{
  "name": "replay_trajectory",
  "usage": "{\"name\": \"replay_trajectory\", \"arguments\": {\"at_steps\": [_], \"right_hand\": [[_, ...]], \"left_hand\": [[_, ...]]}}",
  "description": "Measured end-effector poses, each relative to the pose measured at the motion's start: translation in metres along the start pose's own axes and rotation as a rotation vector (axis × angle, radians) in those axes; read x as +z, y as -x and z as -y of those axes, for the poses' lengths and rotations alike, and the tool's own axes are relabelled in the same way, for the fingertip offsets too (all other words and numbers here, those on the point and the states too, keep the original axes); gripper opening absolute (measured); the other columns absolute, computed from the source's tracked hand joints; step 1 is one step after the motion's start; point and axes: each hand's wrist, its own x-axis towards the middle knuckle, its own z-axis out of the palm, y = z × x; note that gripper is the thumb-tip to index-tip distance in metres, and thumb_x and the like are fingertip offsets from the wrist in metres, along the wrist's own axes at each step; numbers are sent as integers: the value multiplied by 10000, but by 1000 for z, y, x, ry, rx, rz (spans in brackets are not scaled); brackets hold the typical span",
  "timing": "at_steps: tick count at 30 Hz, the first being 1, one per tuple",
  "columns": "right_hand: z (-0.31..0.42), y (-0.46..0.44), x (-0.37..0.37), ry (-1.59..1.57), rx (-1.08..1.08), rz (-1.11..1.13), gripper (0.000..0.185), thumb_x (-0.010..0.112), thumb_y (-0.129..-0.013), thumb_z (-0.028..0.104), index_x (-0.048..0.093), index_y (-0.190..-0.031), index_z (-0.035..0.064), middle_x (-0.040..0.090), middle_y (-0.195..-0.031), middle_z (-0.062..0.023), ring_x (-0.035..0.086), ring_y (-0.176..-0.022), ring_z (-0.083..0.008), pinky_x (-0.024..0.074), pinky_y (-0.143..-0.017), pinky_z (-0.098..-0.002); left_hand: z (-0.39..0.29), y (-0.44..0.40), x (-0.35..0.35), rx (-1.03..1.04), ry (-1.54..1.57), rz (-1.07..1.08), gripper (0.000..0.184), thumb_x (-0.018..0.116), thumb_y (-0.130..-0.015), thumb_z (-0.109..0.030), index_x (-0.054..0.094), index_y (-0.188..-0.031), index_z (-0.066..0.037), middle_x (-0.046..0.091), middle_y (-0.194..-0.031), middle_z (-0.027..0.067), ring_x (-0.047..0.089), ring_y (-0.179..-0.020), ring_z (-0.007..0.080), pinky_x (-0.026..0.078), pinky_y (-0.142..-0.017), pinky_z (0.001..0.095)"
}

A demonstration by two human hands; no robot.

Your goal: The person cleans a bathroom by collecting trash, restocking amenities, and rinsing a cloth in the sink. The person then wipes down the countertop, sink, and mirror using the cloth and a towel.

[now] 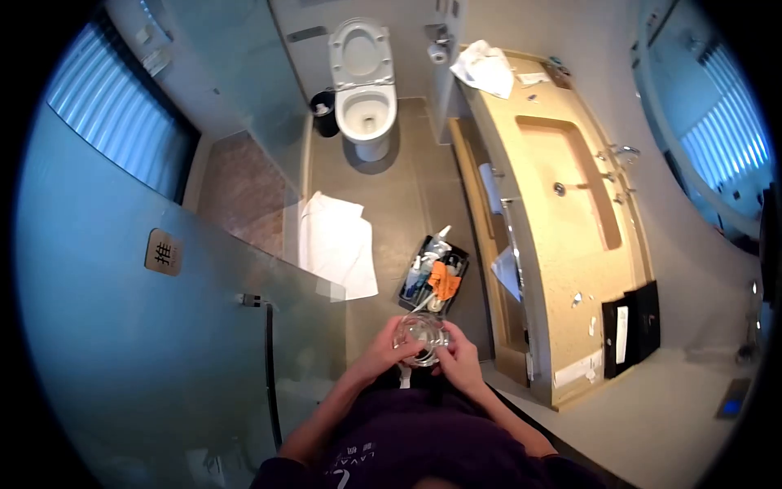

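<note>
Both of my hands are wrapped round a clear glass vessel point(420, 328), held in front of my waist. My left hand point(389, 352) grips its left side, with the thumb over the near rim. On the other side my right hand point(461, 359) closes on the glass, its thumb near the rim too. Whether it is a cup or a bowl I cannot tell. Just beyond it on the floor stands a black caddy point(405, 303) with spray bottles point(417, 273) and an orange cloth point(445, 280).
A white towel point(338, 244) lies on the floor beside the glass door point(106, 244). The toilet point(366, 104) has its lid up, with a black bin point(326, 122) beside it. Along the right runs a counter point(562, 301) with a sink point(562, 155), a crumpled white cloth point(487, 69) and a black box point(643, 322).
</note>
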Motion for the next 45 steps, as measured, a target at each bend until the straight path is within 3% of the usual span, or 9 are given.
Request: {"name": "replay_trajectory", "arguments": {"at_steps": [6, 9, 14, 22, 26, 28, 36, 45], "right_hand": [[19, -46, -14, -102, 21, -49, 518, 537, -958, 26, 410, -1458, -11, 692, -833, -98, 638, -572, -121, 531, -488, -259], [37, -65, -7, -156, 50, -121, 497, 530, -947, 16, 429, -1433, -5, 683, -798, -97, 633, -560, -122, 524, -476, -249], [65, -92, 14, -217, 21, -210, 485, 540, -939, 19, 437, -1413, -1, 675, -776, -93, 635, -570, -125, 523, -469, -250], [92, -133, 46, -139, -30, -64, 505, 530, -954, 33, 407, -1443, 27, 666, -795, -68, 622, -578, -108, 510, -491, -235], [105, -151, 53, -140, -74, -6, 526, 540, -945, 19, 404, -1453, 42, 669, -820, -59, 629, -604, -99, 519, -495, -229], [114, -156, 53, -182, -80, -24, 535, 534, -941, 14, 412, -1461, 12, 660, -745, -64, 623, -555, -114, 499, -500, -253], [106, -181, 24, -88, -55, -158, 571, 569, -915, 69, 425, -1464, 11, 671, -693, -94, 650, -537, -148, 529, -514, -296], [127, -247, -38, -103, -54, -249, 547, 580, -878, 101, 496, -1413, 23, 673, -642, -115, 675, -541, -190, 539, -549, -342]], "left_hand": [[-28, -48, -10, -5, 37, 56, 620, 729, -948, -228, 414, -1450, -47, 583, -987, 37, 612, -843, 105, 502, -711, 245], [-37, -78, -31, 49, 14, 156, 605, 732, -946, -237, 431, -1438, -50, 567, -965, 17, 589, -890, 95, 497, -789, 243], [-77, -96, -53, 98, 89, 217, 617, 738, -939, -231, 426, -1431, -29, 561, -970, 5, 586, -899, 87, 501, -797, 252], [-95, -88, -100, 241, 16, 36, 567, 752, -922, -185, 473, -1388, -24, 573, -941, 3, 592, -865, 88, 500, -778, 251], [-118, -81, -104, 216, 157, -35, 516, 736, -925, -149, 493, -1361, -19, 589, -921, 13, 604, -805, 97, 497, -750, 259], [-117, -90, -108, 211, 145, -10, 509, 734, -926, -154, 498, -1357, -18, 594, -925, 11, 608, -825, 97, 495, -747, 255], [-133, -142, -99, 100, 97, 107, 551, 733, -921, -154, 487, -1395, -17, 588, -943, 18, 614, -823, 100, 491, -725, 235], [-178, -225, -74, 64, -53, 63, 611, 718, -913, -170, 444, -1436, -10, 589, -992, 50, 608, -917, 134, 514, -795, 284]]}}
